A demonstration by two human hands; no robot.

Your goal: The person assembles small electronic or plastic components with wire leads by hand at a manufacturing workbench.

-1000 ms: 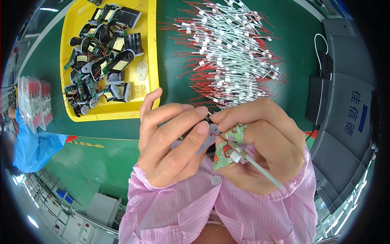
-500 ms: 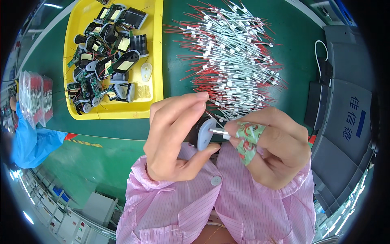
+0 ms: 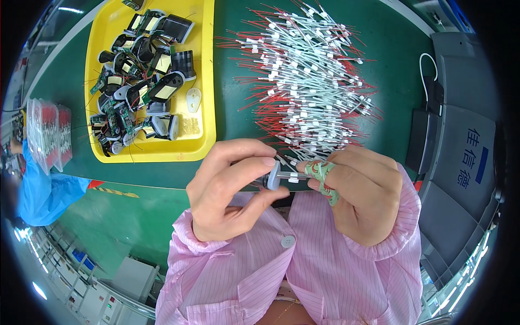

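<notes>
Between the thumb and fingers of my left hand (image 3: 222, 189) is a small dark housing with a pale grey, rounded end plate (image 3: 274, 175). The plate faces right and is seen nearly edge-on; my fingers cover most of the housing. My right hand (image 3: 363, 197), with green patterned tape around its fingers, pinches a thin wire lead (image 3: 300, 175) bearing a small white tag. The lead's left end meets the face of the end plate. Whether it passes into a hole, I cannot tell. Just beyond both hands lies a large pile of similar white and red leads (image 3: 309, 81).
A yellow tray (image 3: 210, 116) on the left holds several black housings with circuit boards and a loose grey plate (image 3: 193, 100). Clear boxes of leads (image 3: 47, 132) stand far left, near another person's blue sleeve (image 3: 40, 189). A grey bin (image 3: 460, 189) stands right.
My left hand has lowered slightly and turned the end plate more edge-on. The right hand has shifted a little left and levelled out, and the white tag now sits clear of its fingertips.
</notes>
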